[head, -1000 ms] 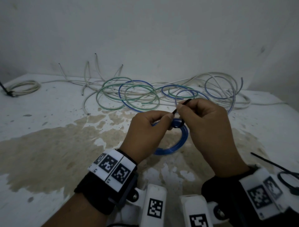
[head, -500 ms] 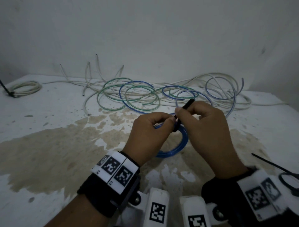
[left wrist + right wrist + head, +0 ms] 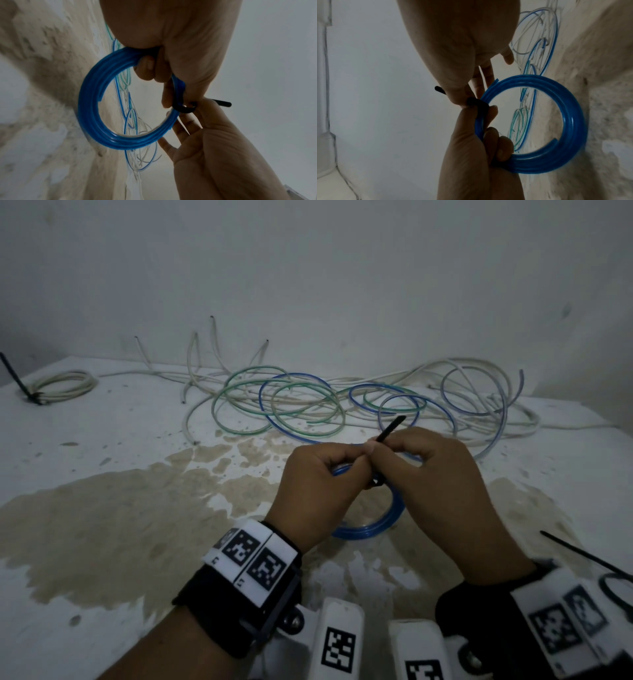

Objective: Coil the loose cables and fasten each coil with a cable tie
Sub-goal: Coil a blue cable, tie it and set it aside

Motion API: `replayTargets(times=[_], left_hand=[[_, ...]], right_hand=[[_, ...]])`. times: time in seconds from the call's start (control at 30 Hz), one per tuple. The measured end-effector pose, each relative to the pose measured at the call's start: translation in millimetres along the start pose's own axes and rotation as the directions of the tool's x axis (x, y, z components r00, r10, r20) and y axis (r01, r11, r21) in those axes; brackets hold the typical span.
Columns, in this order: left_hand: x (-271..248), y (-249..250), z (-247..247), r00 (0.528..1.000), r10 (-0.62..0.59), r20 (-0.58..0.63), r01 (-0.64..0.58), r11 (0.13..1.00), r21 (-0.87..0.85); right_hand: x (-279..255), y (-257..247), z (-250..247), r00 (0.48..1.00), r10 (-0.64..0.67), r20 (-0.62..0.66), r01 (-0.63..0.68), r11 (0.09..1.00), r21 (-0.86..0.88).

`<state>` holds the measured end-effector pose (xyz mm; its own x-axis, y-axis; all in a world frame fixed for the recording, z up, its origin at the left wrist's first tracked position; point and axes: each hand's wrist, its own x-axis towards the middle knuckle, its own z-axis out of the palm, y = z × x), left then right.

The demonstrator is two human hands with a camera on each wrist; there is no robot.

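Observation:
A coil of blue cable (image 3: 371, 529) is held upright just above the stained table. My left hand (image 3: 356, 457) grips the coil's top with curled fingers (image 3: 145, 67). A black cable tie (image 3: 184, 108) loops around the coil (image 3: 96, 108) beside that grip. My right hand (image 3: 382, 447) pinches the tie's tail, whose tip (image 3: 394, 422) sticks up and away from me. In the right wrist view the tie (image 3: 477, 103) wraps the coil (image 3: 573, 121) between both hands, and the right hand's other fingers (image 3: 488, 75) are stretched out.
A tangle of loose white, green and blue cables (image 3: 308, 405) lies along the back of the table (image 3: 102, 525), against the wall. A tied white coil (image 3: 63, 385) sits far left. Spare black cable ties (image 3: 603, 568) lie at the right edge.
The right hand has drawn the tie's tail further through, and the black loop has shrunk close around the blue coil. Both hands stay together over the same spot.

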<state>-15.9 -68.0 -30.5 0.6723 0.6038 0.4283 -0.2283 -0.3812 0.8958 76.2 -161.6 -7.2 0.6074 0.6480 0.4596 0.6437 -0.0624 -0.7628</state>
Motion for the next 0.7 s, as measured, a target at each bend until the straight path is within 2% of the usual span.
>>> replayTargets(times=[0.07, 0.17, 0.33, 0.5, 0.57, 0.7], left_hand=[[1.9, 0.5, 1.5, 0.999, -0.044, 0.016, 0.043, 0.999, 0.016], [3.8, 2.2, 1.2, 0.983, -0.185, 0.008, 0.185, 0.982, -0.026], [6.4, 4.3, -1.2, 0.945, -0.322, 0.054, 0.326, 0.932, -0.160], [4.1, 8.4, 0.0, 0.950, -0.278, 0.144, 0.298, 0.944, -0.142], [4.0, 6.3, 1.1, 0.961, -0.252, 0.115, 0.266, 0.956, -0.122], [4.8, -0.1, 2.0, 0.956, -0.277, 0.099, 0.284, 0.957, -0.067]], right_hand=[[0.7, 0.9, -2.1, 0.999, -0.010, -0.050, 0.011, 1.000, 0.018], [0.8, 1.1, -2.3, 0.990, -0.051, -0.129, 0.050, 0.999, -0.008], [-0.6, 1.5, -0.5, 0.978, -0.132, -0.162, 0.126, 0.991, -0.049], [1.5, 6.4, -1.4, 0.975, -0.164, -0.149, 0.158, 0.986, -0.055], [2.5, 8.7, -0.9, 0.966, -0.209, -0.152, 0.197, 0.976, -0.090], [3.2, 11.6, -2.3, 0.978, -0.169, -0.124, 0.159, 0.984, -0.085]])
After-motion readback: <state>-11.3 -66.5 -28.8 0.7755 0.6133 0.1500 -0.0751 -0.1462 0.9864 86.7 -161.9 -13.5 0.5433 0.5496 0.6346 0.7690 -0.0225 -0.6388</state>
